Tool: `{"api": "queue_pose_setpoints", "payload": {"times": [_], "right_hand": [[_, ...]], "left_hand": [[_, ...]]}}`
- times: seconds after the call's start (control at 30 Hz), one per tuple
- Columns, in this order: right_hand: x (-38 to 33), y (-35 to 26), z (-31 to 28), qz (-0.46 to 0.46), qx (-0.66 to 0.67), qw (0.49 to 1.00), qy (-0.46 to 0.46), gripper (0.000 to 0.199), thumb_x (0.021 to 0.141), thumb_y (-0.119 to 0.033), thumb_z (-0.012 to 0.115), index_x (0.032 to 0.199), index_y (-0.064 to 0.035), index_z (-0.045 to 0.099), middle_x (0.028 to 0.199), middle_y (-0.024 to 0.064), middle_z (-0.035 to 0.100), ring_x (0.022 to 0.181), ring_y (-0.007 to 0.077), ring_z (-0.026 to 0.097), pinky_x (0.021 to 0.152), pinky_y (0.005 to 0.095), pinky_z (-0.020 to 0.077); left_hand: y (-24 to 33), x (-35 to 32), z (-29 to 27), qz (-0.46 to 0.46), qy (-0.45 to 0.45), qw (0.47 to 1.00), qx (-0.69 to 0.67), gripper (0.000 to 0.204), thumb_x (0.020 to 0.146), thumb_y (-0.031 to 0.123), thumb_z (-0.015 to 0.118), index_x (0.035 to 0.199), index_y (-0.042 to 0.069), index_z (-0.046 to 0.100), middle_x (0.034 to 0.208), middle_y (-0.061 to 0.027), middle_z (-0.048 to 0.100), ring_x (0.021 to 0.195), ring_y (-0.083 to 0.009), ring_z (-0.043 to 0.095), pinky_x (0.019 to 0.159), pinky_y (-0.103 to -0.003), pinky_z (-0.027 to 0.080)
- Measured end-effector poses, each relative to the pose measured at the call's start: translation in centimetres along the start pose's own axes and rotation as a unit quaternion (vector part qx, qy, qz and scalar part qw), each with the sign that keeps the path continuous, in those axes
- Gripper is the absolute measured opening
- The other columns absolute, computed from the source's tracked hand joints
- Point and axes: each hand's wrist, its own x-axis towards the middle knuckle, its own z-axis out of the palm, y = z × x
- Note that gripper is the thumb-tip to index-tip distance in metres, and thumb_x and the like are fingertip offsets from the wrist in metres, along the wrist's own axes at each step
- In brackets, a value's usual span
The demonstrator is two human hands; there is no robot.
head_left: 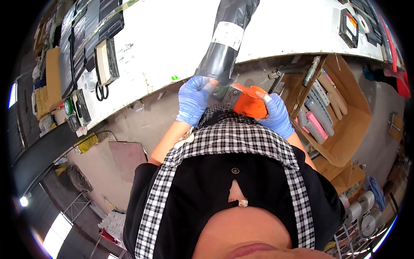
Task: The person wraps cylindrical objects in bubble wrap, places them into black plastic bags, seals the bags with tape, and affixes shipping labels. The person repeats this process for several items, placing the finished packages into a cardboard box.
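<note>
Grey plastic catches the eye first: a long grey bag (228, 39) with a white label (227, 35) lies over the edge of the white surface (172, 39) and hangs down toward the person. The left hand (194, 99), in a blue glove, is closed around the bag's lower end, pinching it just below the surface's edge. The right hand (276, 114), gloved the same, is wrapped around an orange hand tool (248, 101) whose metal nose touches the bag's end right beside the left fingers.

As I judge it, the bag is already filled and labelled, and work on its open end is under way; whether that end is closed yet I cannot tell, since the hands cover it. The bag has not been set aside.

On the surface to the left sit a flat pack in clear wrap (106, 60) and black scissors (102, 91). To the right, under the surface, an open cardboard box (349, 125) holds rolled grey and pink packs.
</note>
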Motion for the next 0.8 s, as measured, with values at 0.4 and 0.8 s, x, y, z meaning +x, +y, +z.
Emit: {"api": "queue_pose_setpoints", "payload": {"times": [0.4,0.8], "right_hand": [[-2.5,5.7,-1.4,0.037,-0.044,0.998,-0.017,0.071,0.064,-0.01,0.084,0.127,-0.0109,0.052,0.106,0.0117,0.067,0.085,0.0335,0.062,0.077,0.0403,0.0505],[-0.9,9.0,8.8,0.1,0.043,0.993,-0.051,0.062,0.067,-0.016,0.084,0.121,-0.008,0.055,0.107,0.0173,0.063,0.1,0.0378,0.06,0.088,0.0444,0.0499]], "left_hand": [[-2.1,3.3,-3.0,0.028,0.097,0.994,0.048,0.01,0.089,0.011,0.067,0.09,0.003,0.072,0.074,-0.0041,0.067,0.066,-0.0143,0.06,0.063,-0.029,0.049],[-2.4,0.9,1.4,0.201,0.094,0.877,0.426,0.079,0.067,0.029,0.087,0.13,0.001,0.049,0.117,-0.0215,0.057,0.101,-0.0362,0.058,0.093,-0.047,0.046]]}}
